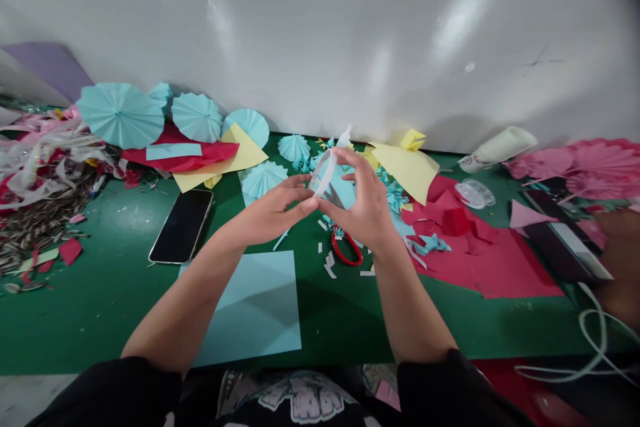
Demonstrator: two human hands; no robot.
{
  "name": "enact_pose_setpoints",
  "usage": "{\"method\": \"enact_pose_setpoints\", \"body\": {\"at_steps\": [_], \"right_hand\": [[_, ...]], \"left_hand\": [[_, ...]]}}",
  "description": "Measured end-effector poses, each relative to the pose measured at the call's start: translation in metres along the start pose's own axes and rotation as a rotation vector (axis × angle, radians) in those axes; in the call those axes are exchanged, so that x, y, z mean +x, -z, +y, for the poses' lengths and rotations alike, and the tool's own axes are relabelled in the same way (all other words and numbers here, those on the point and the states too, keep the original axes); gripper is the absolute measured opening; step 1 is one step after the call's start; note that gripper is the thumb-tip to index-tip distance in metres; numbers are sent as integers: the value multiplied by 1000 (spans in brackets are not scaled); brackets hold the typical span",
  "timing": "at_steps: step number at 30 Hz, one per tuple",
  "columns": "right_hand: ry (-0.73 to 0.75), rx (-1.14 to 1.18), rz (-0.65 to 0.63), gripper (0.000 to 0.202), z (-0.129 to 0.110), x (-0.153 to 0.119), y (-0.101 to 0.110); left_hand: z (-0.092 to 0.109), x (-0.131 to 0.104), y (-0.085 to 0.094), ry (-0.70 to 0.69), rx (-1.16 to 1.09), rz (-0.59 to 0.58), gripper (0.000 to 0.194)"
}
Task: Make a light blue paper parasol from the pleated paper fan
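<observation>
Between my two hands is a thin white ring (324, 175) that looks like a roll of tape, tilted on its edge. My left hand (283, 207) pinches its lower left side with thumb and fingers. My right hand (365, 203) grips its upper right side, index finger at the top. Under my right hand lie scissors with red handles (347, 248), blades partly hidden. Small white paper strips (330, 265) are scattered beside them. A light blue sheet (255, 303) lies flat below my left hand. Behind the ring stands a white nozzle tip (345, 136).
Pleated light blue paper discs (120, 115) lean along the wall. At left are a phone (183, 227) and a heap of ribbons (45, 167). Red paper (500, 260), a paper cup (497, 148), pink pleated paper (595, 167) and a white cable (595, 340) are at right.
</observation>
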State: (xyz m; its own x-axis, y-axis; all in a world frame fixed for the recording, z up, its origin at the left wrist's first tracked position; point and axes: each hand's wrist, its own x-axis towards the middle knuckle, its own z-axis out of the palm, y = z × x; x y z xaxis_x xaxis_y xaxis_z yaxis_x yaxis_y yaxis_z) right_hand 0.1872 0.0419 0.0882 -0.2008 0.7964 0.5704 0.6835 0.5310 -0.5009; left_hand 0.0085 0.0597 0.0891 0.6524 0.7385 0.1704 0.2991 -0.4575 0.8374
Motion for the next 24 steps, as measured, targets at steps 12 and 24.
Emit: {"method": "enact_pose_setpoints", "body": {"at_steps": [12, 24], "right_hand": [[124, 2, 161, 19, -3, 2, -8], [126, 82, 147, 18, -7, 0, -11]], "left_hand": [[3, 0, -2, 83, 255, 19, 19], [2, -1, -2, 47, 232, 35, 14]]}}
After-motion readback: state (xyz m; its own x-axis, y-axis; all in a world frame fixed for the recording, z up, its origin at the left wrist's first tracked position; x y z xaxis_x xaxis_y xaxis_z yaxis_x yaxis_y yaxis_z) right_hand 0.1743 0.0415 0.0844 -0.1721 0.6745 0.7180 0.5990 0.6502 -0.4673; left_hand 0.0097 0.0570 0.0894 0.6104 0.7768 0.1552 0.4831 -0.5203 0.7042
